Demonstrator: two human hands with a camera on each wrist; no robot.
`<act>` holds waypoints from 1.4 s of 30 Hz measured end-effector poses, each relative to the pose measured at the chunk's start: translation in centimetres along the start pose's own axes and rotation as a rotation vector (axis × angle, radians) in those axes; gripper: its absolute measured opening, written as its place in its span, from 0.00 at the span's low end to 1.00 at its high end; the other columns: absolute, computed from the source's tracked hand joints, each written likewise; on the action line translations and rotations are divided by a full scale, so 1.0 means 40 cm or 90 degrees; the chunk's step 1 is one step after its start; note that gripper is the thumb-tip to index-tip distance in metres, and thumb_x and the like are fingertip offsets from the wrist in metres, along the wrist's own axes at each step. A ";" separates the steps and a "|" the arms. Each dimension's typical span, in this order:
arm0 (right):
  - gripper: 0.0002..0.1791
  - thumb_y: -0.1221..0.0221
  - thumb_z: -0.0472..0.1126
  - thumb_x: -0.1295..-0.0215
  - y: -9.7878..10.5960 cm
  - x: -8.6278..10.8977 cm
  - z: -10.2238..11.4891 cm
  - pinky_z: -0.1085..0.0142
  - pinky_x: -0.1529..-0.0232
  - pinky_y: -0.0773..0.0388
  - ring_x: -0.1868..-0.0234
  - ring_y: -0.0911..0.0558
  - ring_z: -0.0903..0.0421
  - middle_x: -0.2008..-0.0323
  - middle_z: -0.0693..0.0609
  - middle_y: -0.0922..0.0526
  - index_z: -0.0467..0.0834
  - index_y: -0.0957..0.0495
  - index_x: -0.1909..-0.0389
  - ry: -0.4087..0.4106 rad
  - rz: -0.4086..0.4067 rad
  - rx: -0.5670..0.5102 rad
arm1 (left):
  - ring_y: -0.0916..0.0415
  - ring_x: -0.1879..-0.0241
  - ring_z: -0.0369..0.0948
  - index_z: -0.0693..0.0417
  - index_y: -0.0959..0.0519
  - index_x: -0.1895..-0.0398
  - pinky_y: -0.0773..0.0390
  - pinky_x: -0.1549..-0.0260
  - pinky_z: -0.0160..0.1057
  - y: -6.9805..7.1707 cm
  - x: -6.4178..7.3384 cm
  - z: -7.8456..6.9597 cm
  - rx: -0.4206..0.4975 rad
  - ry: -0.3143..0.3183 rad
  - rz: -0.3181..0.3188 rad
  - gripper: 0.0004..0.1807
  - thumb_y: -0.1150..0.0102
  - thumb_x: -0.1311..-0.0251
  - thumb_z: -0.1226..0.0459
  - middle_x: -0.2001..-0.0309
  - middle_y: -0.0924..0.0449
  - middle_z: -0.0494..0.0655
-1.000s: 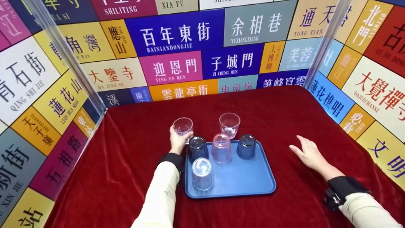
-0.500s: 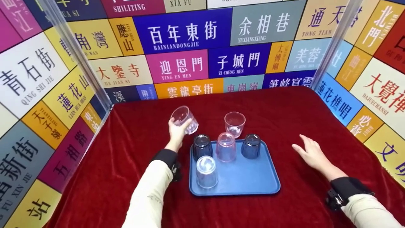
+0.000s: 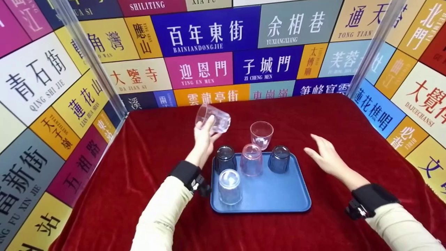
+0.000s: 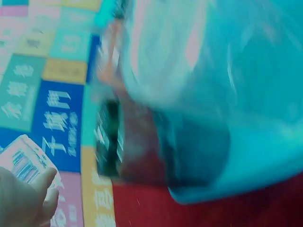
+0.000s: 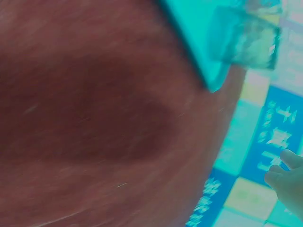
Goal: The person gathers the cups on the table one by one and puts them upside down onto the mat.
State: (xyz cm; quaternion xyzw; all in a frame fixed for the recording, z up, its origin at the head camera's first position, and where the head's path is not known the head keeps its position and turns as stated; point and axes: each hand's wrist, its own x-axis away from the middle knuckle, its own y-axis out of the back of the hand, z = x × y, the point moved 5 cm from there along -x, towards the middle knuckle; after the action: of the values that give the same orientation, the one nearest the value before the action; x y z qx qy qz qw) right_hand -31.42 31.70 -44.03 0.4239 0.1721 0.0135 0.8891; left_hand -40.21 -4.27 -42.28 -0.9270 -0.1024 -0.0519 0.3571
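Note:
My left hand [image 3: 205, 137] grips a clear drinking glass [image 3: 219, 120], tilted on its side above the cloth, its mouth to the left and its base to the right. In the left wrist view the same glass [image 4: 29, 158] shows past my fingers. My right hand [image 3: 327, 157] is held over the cloth to the right of the tray, fingers extended and holding nothing. Upside down on the blue tray [image 3: 275, 195] stand a dark glass [image 3: 225, 160], a pinkish glass [image 3: 251, 160], another dark glass [image 3: 279, 159] and a clear glass [image 3: 230, 188].
An upright clear glass [image 3: 261, 134] stands just behind the tray's back edge. A red velvet cloth [image 3: 156, 139] covers the table. Walls printed with coloured street signs [image 3: 205, 31] enclose the back and sides, with clear corner posts [image 3: 373, 45].
My left hand has lifted the clear glass from beside the tray's back left corner and turned it onto its side. My right hand has moved slightly left and away from me.

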 end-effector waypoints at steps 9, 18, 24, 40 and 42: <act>0.34 0.46 0.45 0.36 -0.032 -0.093 0.128 0.41 0.37 0.53 0.35 0.46 0.35 0.37 0.31 0.42 0.29 0.45 0.36 0.052 0.030 -0.006 | 0.40 0.39 0.60 0.61 0.46 0.33 0.38 0.42 0.55 -0.062 0.075 0.038 0.156 0.147 0.063 0.32 0.52 0.36 0.56 0.37 0.40 0.64; 0.38 0.44 0.47 0.38 -0.066 -0.153 0.221 0.44 0.35 0.54 0.33 0.48 0.38 0.34 0.34 0.44 0.32 0.48 0.34 0.076 0.052 -0.028 | 0.42 0.37 0.57 0.59 0.44 0.34 0.41 0.39 0.53 -0.093 0.143 0.080 0.228 0.229 0.089 0.33 0.51 0.37 0.53 0.36 0.42 0.62; 0.42 0.42 0.50 0.41 -0.100 -0.182 0.281 0.44 0.37 0.45 0.34 0.44 0.41 0.34 0.38 0.45 0.37 0.50 0.32 0.086 0.083 -0.078 | 0.44 0.36 0.57 0.57 0.46 0.33 0.42 0.39 0.53 -0.107 0.173 0.099 0.196 0.255 0.119 0.34 0.52 0.37 0.51 0.35 0.43 0.61; 0.40 0.38 0.30 0.48 -0.147 -0.202 0.370 0.54 0.47 0.27 0.45 0.28 0.39 0.39 0.35 0.35 0.36 0.45 0.34 0.074 0.104 -0.378 | 0.42 0.37 0.54 0.56 0.47 0.32 0.36 0.41 0.50 -0.108 0.189 0.111 0.200 0.273 0.133 0.33 0.51 0.37 0.54 0.36 0.43 0.60; 0.38 0.38 0.29 0.48 -0.138 -0.193 0.388 0.60 0.52 0.24 0.48 0.25 0.39 0.43 0.34 0.32 0.34 0.43 0.35 0.071 0.100 -0.381 | 0.42 0.37 0.54 0.55 0.47 0.32 0.37 0.41 0.51 -0.106 0.187 0.110 0.189 0.269 0.134 0.33 0.51 0.36 0.54 0.36 0.43 0.60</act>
State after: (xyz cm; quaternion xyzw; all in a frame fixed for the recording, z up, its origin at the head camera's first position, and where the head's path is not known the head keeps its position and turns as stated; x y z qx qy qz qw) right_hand -34.44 15.21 -36.91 0.1537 0.1758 0.1554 0.9599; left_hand -33.79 2.90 -41.50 -0.8388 0.0644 -0.1912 0.5057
